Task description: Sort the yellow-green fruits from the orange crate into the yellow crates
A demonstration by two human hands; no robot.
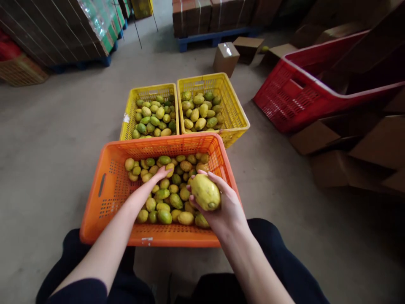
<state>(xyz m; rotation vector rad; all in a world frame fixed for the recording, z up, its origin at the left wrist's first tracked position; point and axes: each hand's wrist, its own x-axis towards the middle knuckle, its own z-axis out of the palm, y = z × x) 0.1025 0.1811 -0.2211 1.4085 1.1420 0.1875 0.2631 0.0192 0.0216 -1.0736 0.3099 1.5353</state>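
An orange crate stands between my knees with many yellow and green fruits in it. My left hand reaches down into the crate, its fingers closed round a small yellowish fruit near the far side. Above the crate's right part, my right hand holds a larger yellow-green fruit, palm up with the fingers wrapped around its far side. Touching or close behind the orange crate are a left yellow crate and a right yellow crate, both holding similar fruits.
A red crate with cardboard in it stands at the right, beside cardboard boxes. Farther off, a small carton sits on the floor before a blue pallet of boxes. Another stack stands at the upper left.
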